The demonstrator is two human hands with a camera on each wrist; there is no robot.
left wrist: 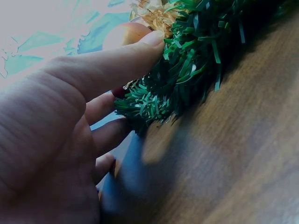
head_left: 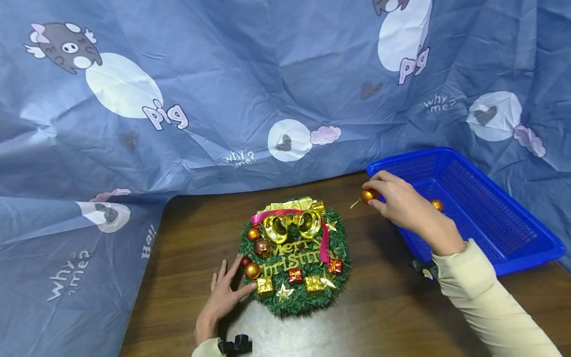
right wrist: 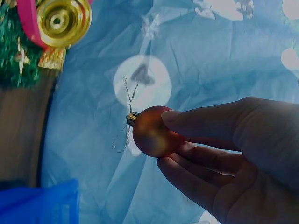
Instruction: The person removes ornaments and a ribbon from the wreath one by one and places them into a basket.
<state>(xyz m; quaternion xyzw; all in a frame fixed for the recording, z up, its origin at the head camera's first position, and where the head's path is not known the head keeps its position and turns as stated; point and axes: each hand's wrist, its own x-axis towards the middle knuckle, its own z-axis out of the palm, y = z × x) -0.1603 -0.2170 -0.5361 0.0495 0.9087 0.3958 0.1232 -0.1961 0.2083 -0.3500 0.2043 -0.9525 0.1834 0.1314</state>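
Orange bauble (head_left: 368, 196) pinched in right hand (head_left: 397, 201), cord (head_left: 355, 204) pointing leftward; wreath (head_left: 303, 303), I note, lies left of that grip. Left hand (head_left: 224, 292), fingers spread, touches wreath's edge; nearer hand.

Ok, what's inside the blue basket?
One orange ball shows in the blue basket. The right hand and forearm cover part of the interior; anything behind them cannot be seen.

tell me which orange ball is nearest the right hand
The orange ball pinched by the right hand, clear of the wreath. It alone touches that hand: another lies in the blue basket, others sit on the wreath.
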